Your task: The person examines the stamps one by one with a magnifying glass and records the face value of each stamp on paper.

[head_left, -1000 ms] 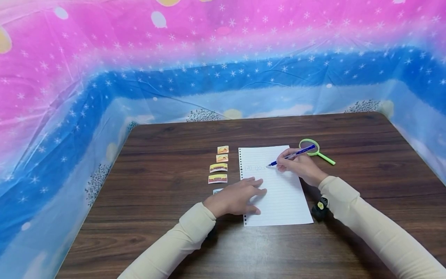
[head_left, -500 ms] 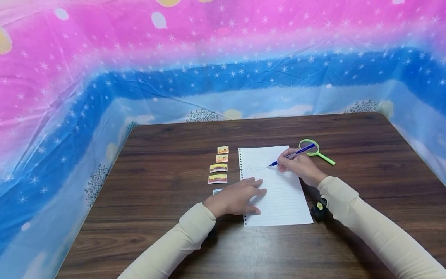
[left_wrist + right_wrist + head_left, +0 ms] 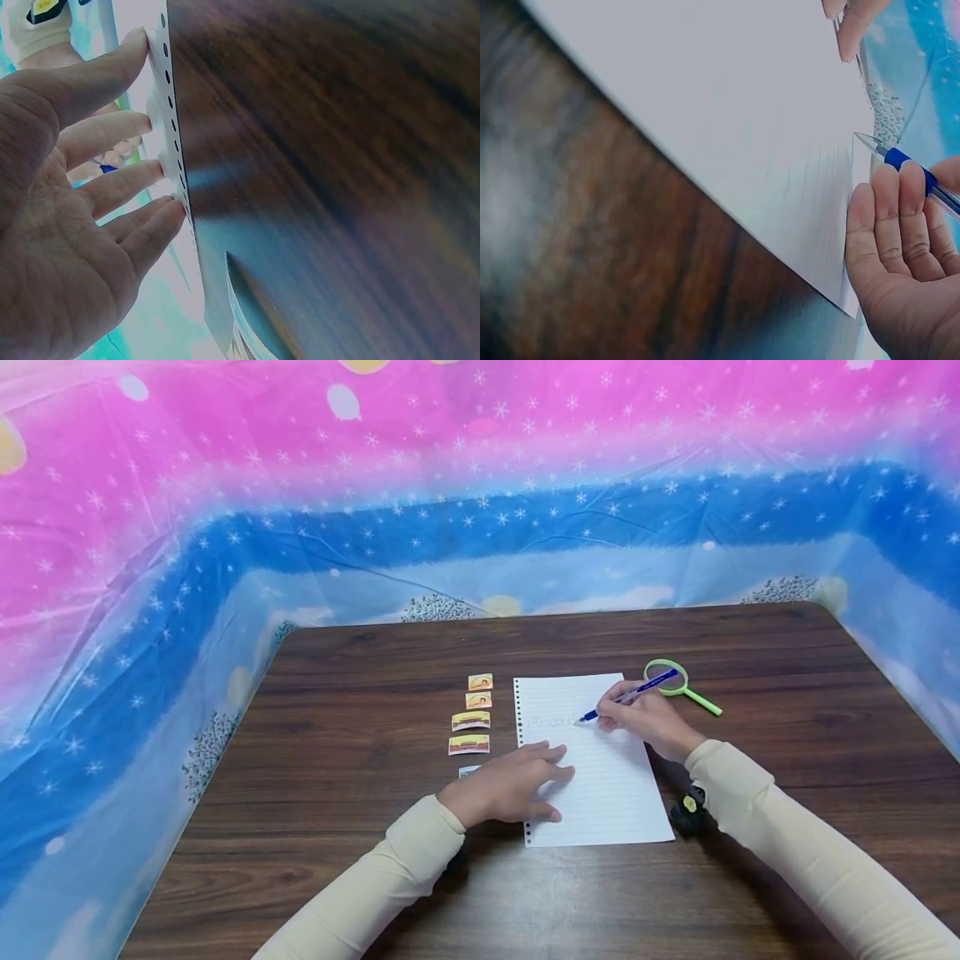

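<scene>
A sheet of lined paper (image 3: 600, 814) lies flat on the tabletop (image 3: 337, 735), about midway between its left and right edges and apart from the far edge. The punched holes of the sheet run along its left side. The left hand (image 3: 510, 783) rests on this side of the paper, its fingers spread wide and nearly straight, with nothing held in it. The right hand (image 3: 648, 718) is closed narrowly around a blue pen (image 3: 637, 687), and the pen leans with its tip at the paper, at the end of a short line of faint blue writing (image 3: 550, 722), which is too small to be read surely.

To the left of the sheet, towards the left edge of the tabletop, small cards stand in one column: two orange cards (image 3: 478, 691) nearest to the far edge, then two red and yellow cards (image 3: 469, 732), and a bluish card (image 3: 468, 771) which the left hand partly covers. A green magnifying glass (image 3: 702, 701) lies beside the right hand, on the side of the far right corner. Behind the far edge hangs a pink and blue cloth (image 3: 450, 539) with white snowflakes.
</scene>
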A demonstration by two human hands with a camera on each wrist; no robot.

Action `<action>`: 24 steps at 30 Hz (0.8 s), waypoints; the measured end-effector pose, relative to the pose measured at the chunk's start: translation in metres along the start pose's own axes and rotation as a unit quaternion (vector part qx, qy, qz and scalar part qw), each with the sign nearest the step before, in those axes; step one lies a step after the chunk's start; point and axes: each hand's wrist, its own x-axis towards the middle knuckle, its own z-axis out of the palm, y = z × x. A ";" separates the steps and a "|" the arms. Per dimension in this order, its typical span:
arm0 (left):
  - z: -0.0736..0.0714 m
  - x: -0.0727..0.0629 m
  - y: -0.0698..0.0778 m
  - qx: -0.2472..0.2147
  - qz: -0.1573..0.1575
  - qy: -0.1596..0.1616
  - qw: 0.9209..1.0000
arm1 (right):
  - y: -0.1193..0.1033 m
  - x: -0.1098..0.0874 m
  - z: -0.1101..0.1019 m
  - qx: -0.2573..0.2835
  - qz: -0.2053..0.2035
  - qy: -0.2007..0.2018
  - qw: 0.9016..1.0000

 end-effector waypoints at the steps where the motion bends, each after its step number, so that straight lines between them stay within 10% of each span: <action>1: 0.000 0.000 0.000 0.001 0.000 0.000 1.000 | 0.000 0.000 0.000 -0.002 0.002 0.001 1.000; 24: -0.001 0.000 0.001 -0.002 -0.005 -0.003 1.000 | -0.001 0.001 -0.001 -0.018 0.045 0.027 0.998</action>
